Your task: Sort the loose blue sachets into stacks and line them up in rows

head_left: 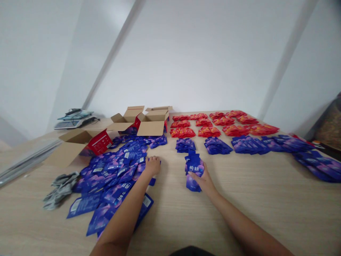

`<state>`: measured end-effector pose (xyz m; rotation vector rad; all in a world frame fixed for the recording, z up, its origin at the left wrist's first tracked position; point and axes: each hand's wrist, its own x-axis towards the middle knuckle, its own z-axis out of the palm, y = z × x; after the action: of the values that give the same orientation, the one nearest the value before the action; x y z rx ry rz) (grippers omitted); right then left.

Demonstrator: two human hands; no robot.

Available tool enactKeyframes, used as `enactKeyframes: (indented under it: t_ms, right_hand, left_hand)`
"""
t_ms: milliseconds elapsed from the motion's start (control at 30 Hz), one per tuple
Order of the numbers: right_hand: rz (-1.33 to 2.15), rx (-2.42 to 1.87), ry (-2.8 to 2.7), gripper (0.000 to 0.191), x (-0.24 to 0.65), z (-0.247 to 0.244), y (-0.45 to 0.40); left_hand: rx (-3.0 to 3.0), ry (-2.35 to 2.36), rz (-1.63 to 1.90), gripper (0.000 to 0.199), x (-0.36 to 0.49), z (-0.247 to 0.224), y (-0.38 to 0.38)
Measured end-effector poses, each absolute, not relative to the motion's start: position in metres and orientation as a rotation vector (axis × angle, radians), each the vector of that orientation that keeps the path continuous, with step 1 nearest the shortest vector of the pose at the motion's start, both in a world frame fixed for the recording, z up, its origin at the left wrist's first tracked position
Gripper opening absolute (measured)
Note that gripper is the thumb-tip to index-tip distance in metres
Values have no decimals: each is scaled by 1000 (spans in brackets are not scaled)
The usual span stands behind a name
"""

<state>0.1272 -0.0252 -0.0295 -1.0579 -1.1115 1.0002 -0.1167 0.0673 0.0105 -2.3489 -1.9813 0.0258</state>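
Observation:
My right hand is closed around a few blue-purple pouches, held upright near the middle of the table, with white lettering facing me. My left hand lies at the right edge of a large loose pile of blue pouches; its fingers are bent down over a pouch, and their tips are partly hidden. Beyond my right hand, small stacks of blue pouches form a row that runs to the right. Behind them stand rows of red-orange pouch stacks.
Open cardboard boxes stand behind the pile, and another open box is at its left. Grey gloves lie left of the pile. A flat device with cables sits far left. A bag stands at the right edge.

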Motion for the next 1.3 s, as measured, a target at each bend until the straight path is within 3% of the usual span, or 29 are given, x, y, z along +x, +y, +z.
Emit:
enactKeyframes:
  t_ms: [167, 300, 433, 533, 633, 733, 967, 1067, 1167, 1300]
  right_hand:
    - [1017, -1018, -1095, 60, 128, -28, -26]
    - [1025, -1012, -1104, 57, 130, -27, -27]
    - [1053, -986, -1111, 57, 130, -28, -27]
    - [1086, -943, -1126, 58, 130, -30, -26]
    - [1064, -965, -1088, 60, 129, -35, -23]
    - [1007, -1015, -1047, 63, 130, -38, -21]
    - [888, -1021, -1142, 50, 129, -32, -28]
    - [831, -1045, -1133, 50, 130, -32, -28]
    - [778, -1088, -1147, 59, 131, -36, -26]
    - [837, -1083, -1187, 83, 131, -38, -22]
  left_hand:
    - [-2436, -1896, 95, 36, -126, 24, 83]
    - [-2511, -1840, -16, 16, -124, 44, 95]
    - [-2596, -1775, -263, 7, -99, 55, 92]
    - [-2840, -1680, -806, 8, -64, 51, 77]
    - [-3115, -1573, -1604, 19, -29, 37, 59]
    - [-3102, -1657, -1981, 32, -9, 24, 46]
    - [-2973, -1746, -2309, 41, 8, 34, 17]
    - [-3108, -1576, -2259, 37, 11, 39, 5]
    - [-3260, -1502, -2107, 46, 12, 29, 2]
    - [-3070, -1649, -2351, 65, 10, 9, 6]
